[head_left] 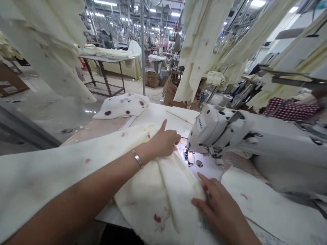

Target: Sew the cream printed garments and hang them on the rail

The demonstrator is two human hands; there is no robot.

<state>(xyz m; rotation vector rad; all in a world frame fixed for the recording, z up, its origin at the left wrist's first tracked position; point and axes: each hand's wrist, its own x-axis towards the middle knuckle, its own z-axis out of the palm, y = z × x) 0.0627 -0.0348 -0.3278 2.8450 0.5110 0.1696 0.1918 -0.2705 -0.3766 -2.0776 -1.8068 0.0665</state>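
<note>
A cream fleece fabric (pixel 158 197) with small red prints lies bunched across the sewing table, running under the needle of a white sewing machine (pixel 217 131). My left hand (pixel 165 141) rests on the fabric just left of the presser foot (pixel 189 157), fingers curled and gripping the cloth, thumb raised. A metal bracelet (pixel 137 158) sits on that wrist. My right hand (pixel 219 206) lies on the fabric's near right edge, fingers stretched out and pressing down.
A folded cream piece with dark spots (pixel 122 105) lies at the table's far left. More cream fabric (pixel 268 207) lies to the right under the machine arm. Cream garments (pixel 199 51) hang overhead. A metal pole (pixel 142 47), a work table (pixel 107 59) and cardboard boxes (pixel 152 79) stand beyond.
</note>
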